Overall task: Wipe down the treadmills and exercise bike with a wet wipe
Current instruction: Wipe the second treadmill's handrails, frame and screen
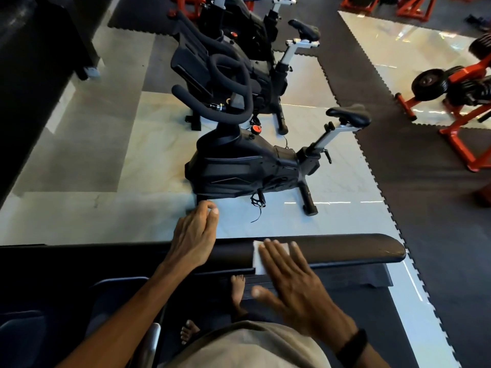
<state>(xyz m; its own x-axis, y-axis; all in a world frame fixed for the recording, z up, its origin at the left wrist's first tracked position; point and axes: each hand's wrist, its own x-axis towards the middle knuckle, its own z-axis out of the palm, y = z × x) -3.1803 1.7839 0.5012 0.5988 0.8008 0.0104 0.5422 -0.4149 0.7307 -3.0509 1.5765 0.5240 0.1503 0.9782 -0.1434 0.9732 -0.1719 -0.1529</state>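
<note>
The person stood on a treadmill, bare feet on the belt, facing its padded side rail. The right hand lay flat on that rail with fingers straight and spread, pressing a white wet wipe against the top and near face of the padding; nothing was curled round the wipe, it was held by palm pressure alone. The left hand rested over the same rail further along, fingers loosely extended past its far edge and holding nothing.

Judgement: the step in hand was the wiping of a treadmill handrail, with the wipe about midway along the visible bar. The stretch toward the rounded end appeared yet to be covered. The next move would call for sliding the flat hand along the rail while keeping enough downward pressure that the wipe travels with it and does not bunch or slip off the curved padding.

The nearest exercise bike stood just beyond the rail on the pale floor, a second behind it; neither was being touched.
</note>
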